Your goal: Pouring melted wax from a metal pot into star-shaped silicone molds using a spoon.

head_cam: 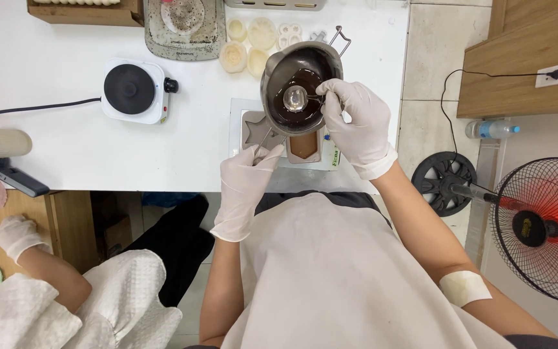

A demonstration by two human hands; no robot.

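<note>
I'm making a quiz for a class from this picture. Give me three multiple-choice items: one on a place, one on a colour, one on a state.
1. Where is the hotplate? A left of the metal pot B right of it C on the floor
2. Glove colour on both hands? A blue B white C black
3. The metal pot is A empty B lidded C holding dark liquid

A: it sits left on the white table.
B: left hand and right hand wear white.
C: brown liquid shows around a spoon.
</note>
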